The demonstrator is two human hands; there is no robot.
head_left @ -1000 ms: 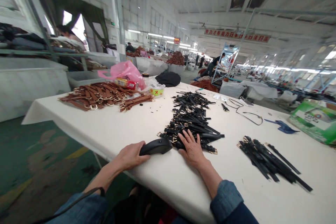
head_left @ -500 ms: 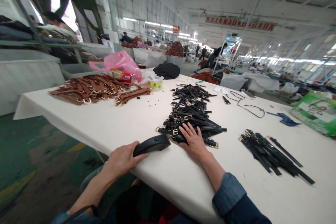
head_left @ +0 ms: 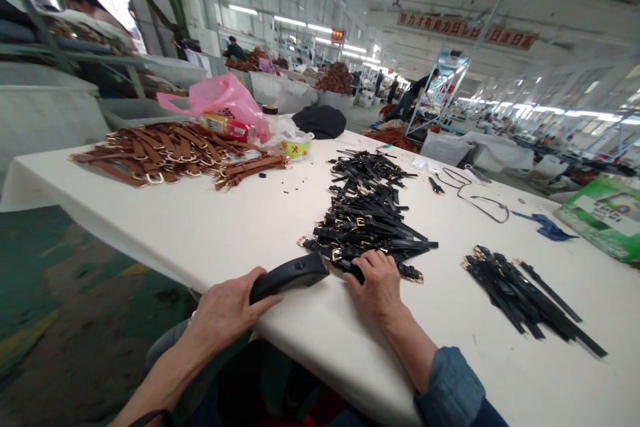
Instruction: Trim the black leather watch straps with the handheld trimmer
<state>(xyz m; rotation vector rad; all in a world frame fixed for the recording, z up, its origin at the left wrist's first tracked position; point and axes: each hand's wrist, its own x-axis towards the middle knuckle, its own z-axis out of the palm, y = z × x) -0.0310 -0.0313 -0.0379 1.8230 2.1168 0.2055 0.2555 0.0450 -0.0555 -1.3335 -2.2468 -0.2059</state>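
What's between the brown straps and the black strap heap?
In the head view, a small black piece and tiny dark bits lie on the white tabletop between the brown straps and black strap heap; a yellow-green item sits farther back.

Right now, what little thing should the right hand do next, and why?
Perhaps gently pull one free from the pile of black straps: the right hand has its fingers curled at the pile's near edge, while the left hand is busy holding a black handheld device.
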